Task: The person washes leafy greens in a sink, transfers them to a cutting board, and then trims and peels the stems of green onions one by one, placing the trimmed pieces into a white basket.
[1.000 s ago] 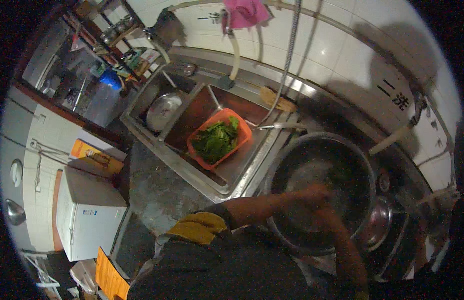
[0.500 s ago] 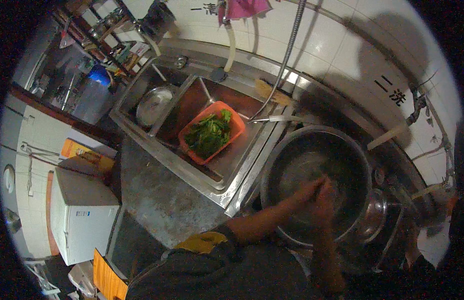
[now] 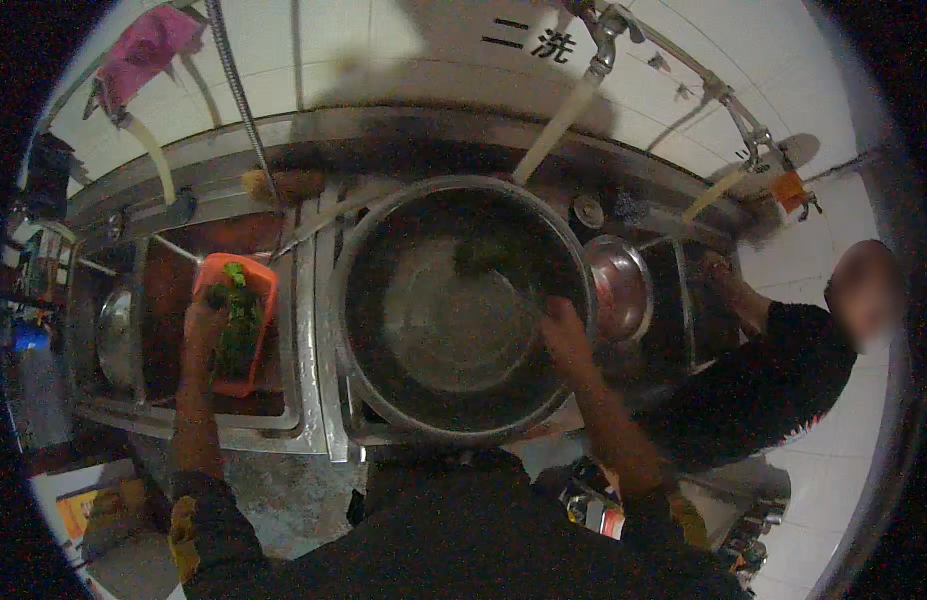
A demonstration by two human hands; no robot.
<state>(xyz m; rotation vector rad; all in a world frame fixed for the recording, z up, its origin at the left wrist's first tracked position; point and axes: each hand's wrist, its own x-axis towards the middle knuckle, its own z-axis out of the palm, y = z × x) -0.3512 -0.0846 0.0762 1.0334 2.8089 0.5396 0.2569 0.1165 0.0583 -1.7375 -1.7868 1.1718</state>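
My left hand [image 3: 204,318] reaches over the near left edge of an orange plastic basket [image 3: 268,318], its fingers closed about a dark clump of leafy greens [image 3: 241,325]. The basket stands in a steel sink compartment with more greens in it. My right hand [image 3: 564,325] is at the right inner side of a large round metal pot [image 3: 356,405]. Blur and dim light hide how its fingers are set. Water seems to fill the pot, and a dark green patch [image 3: 484,256] shows toward its far side.
To the right of the pot sits a metal bowl [image 3: 624,290]. A co-worker in dark sleeves [image 3: 754,385] reaches into the sink at the right. A metal spray hose [image 3: 234,80] hangs at the left, and a tap with a pale hose [image 3: 564,120] points down behind the pot.
My view has turned to the right. Both hands were together over the pot; now the left has gone to the basket while the right stays at the pot.
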